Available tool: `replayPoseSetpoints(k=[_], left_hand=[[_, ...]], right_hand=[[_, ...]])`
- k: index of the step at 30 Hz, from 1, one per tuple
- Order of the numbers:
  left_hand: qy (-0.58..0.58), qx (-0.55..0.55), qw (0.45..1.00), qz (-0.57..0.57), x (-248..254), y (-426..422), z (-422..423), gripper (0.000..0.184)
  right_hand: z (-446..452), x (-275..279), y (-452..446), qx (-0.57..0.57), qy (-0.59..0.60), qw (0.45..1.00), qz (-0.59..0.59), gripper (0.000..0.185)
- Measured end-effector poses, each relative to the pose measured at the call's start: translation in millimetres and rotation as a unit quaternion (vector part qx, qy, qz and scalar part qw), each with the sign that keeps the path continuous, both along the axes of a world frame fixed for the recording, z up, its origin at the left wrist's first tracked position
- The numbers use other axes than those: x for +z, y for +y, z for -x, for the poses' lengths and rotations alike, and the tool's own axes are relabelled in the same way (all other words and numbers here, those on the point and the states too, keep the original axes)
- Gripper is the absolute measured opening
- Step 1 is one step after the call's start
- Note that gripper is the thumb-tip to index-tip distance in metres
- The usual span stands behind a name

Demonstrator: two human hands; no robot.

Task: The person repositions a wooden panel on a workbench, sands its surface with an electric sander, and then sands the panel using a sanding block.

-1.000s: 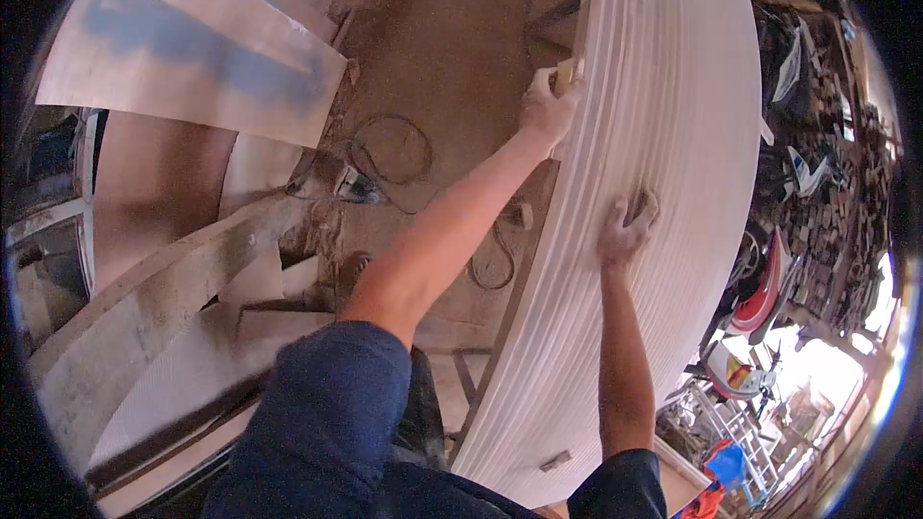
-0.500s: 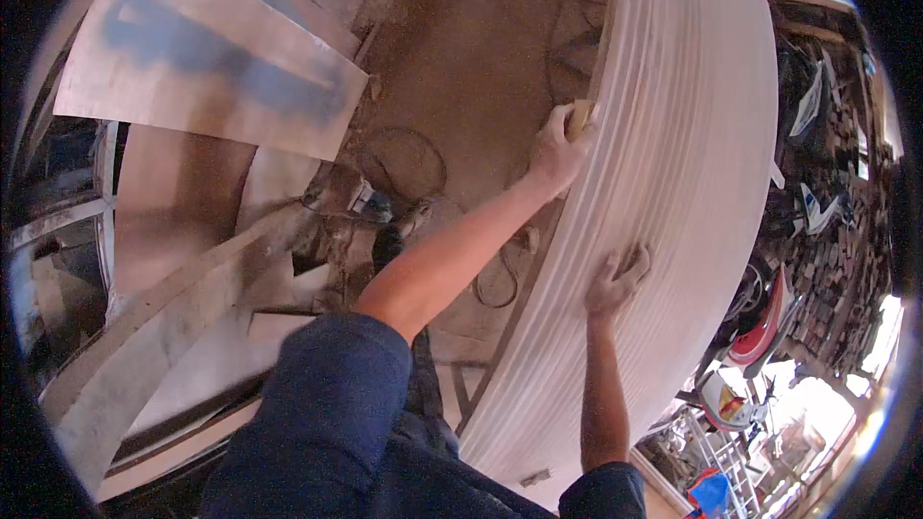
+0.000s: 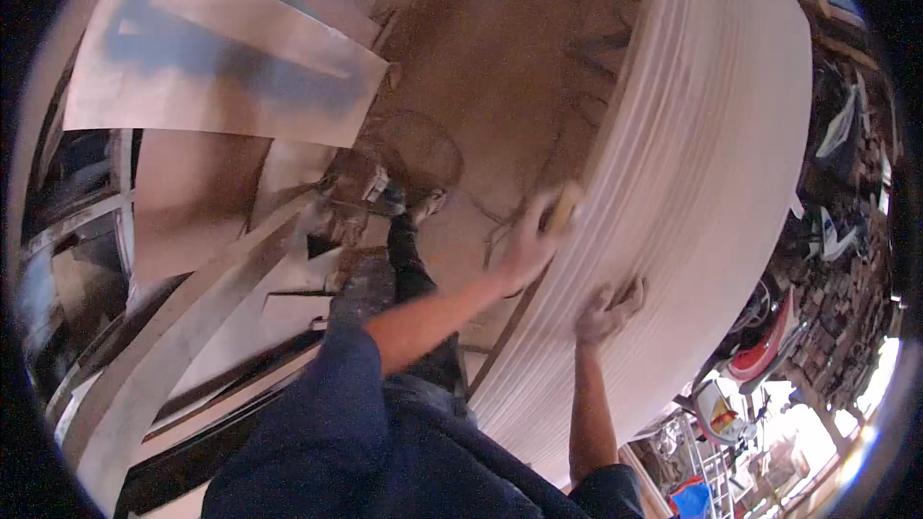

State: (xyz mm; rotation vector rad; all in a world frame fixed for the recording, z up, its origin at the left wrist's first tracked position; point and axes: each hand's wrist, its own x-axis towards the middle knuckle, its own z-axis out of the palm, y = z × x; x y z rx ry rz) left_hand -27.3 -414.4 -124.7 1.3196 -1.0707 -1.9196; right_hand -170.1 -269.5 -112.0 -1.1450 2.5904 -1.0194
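Note:
My left hand (image 3: 530, 248), blurred by motion, is wrapped round a yellowish sanding block (image 3: 561, 211) at the left edge of a long pale panel (image 3: 702, 135). Fine ridges or grooves run lengthwise along the panel, and its surface curves. Lower down, my right hand (image 3: 608, 312) rests on the ridged face, fingers bent and somewhat apart, with pale dust on them. No object shows in that hand, though its underside is hidden.
To the left lies a pale board (image 3: 221, 58) with a blue-grey smudge. Beneath it, a long curved strip (image 3: 221, 284) runs diagonally. A cable (image 3: 461, 163) loops over the dusty floor. Beyond the panel are a red-and-white motorbike part (image 3: 760, 351) and a ladder (image 3: 710, 466).
My left hand has moved down along the panel's edge with the sanding block, toward my body. My right hand has shifted slightly down. The whole view has tilted a little.

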Motion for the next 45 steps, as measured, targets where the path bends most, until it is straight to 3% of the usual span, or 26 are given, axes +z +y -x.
replayPoseSetpoints(k=[2, 4, 6, 8, 10, 12, 14, 16, 17, 18, 20, 21, 23, 25, 26, 27, 28, 30, 32, 33, 36, 38, 40, 42, 43, 45], left_hand=[[-0.026, 0.050, 0.997, 0.060, 9, 82, -31, 0.047], [-0.028, 0.047, 0.997, 0.051, 7, 74, -29, 0.047], [0.008, 0.062, 0.997, 0.040, 0, 32, -4, 0.048], [0.030, 0.073, 0.996, 0.040, 1, -54, 36, 0.049], [0.017, 0.071, 0.997, 0.037, 3, -59, 33, 0.051], [0.049, 0.059, 0.997, 0.019, 8, -4, 2, 0.056], [-0.007, 0.039, 0.995, 0.094, -17, 82, -35, 0.060], [0.023, -0.094, 0.994, -0.050, -20, 133, -95, 0.061], [0.018, -0.095, 0.994, -0.052, -42, 154, -123, 0.061], [0.019, -0.040, 0.994, -0.104, -78, 174, -150, 0.059], [-0.066, 0.067, 0.979, -0.178, -71, 146, -219, 0.047], [-0.159, 0.117, 0.973, -0.120, -59, 126, -257, 0.040], [-0.240, 0.154, 0.947, -0.148, -77, 115, -328, 0.047], [-0.224, 0.142, 0.953, -0.146, -98, 135, -398, 0.052], [-0.151, 0.148, 0.964, -0.162, -98, 130, -418, 0.054], [-0.195, 0.164, 0.932, -0.257, -70, 116, -423, 0.053], [-0.221, 0.198, 0.919, -0.261, -71, 123, -437, 0.051], [-0.213, 0.270, 0.912, -0.226, -89, 148, -462, 0.052], [-0.292, 0.175, 0.918, -0.202, -97, 143, -471, 0.054], [-0.307, 0.180, 0.908, -0.222, -103, 140, -468, 0.055], [-0.286, 0.209, 0.902, -0.246, -115, 156, -471, 0.059], [-0.273, 0.192, 0.911, -0.241, -103, 136, -448, 0.059], [-0.261, 0.163, 0.926, -0.218, -91, 129, -446, 0.058], [-0.239, 0.148, 0.940, -0.195, -85, 122, -434, 0.057], [-0.277, 0.036, 0.959, -0.054, -82, 120, -430, 0.056], [-0.231, 0.129, 0.948, -0.175, -91, 120, -446, 0.053]], right_hand=[[5, 6, 9, 0.025, 0.048, 0.997, -0.057, 0.076], [6, 11, 9, 0.024, 0.060, 0.995, -0.080, 0.075], [5, 10, 9, 0.026, 0.074, 0.991, -0.105, 0.075], [1, 4, 8, 0.009, 0.009, 1.000, -0.020, 0.073], [2, 1, 13, 0.010, 0.008, 1.000, -0.015, 0.072], [6, -7, 10, 0.012, 0.004, 1.000, -0.006, 0.071], [8, -11, 17, 0.024, 0.005, 0.999, 0.028, 0.067], [-2, -1, 9, -0.037, -0.031, 0.999, 0.004, 0.064], [-13, 2, 3, -0.093, -0.063, 0.993, -0.019, 0.062], [-39, -4, -3, -0.092, -0.069, 0.993, -0.019, 0.062], [-129, -15, -12, -0.062, 0.044, 0.997, 0.010, 0.055], [-180, -11, -26, 0.051, -0.013, 0.997, -0.062, 0.045], [-272, -59, -64, 0.227, -0.146, 0.960, -0.066, 0.030], [-319, -182, -64, 0.228, -0.249, 0.918, -0.208, 0.046], [-338, -252, -54, 0.223, -0.198, 0.922, -0.248, 0.049], [-342, -307, -48, 0.207, -0.173, 0.925, -0.268, 0.051], [-346, -360, -42, 0.192, -0.149, 0.926, -0.288, 0.053], [-350, -437, -28, 0.344, -0.094, 0.882, -0.307, 0.054], [-360, -502, -12, 0.361, -0.112, 0.873, -0.309, 0.053], [-358, -512, -22, 0.361, -0.171, 0.851, -0.342, 0.048], [-336, -479, -33, 0.422, -0.096, 0.808, -0.400, 0.034], [-315, -462, -34, 0.358, -0.141, 0.843, -0.376, 0.039], [-285, -445, -2, 0.205, -0.301, 0.902, -0.233, 0.044], [-260, -421, 41, -0.053, -0.443, 0.884, -0.136, 0.047], [-244, -443, 80, -0.128, -0.363, 0.897, -0.217, 0.053], [-208, -482, 148, -0.269, -0.236, 0.872, -0.334, 0.065]])
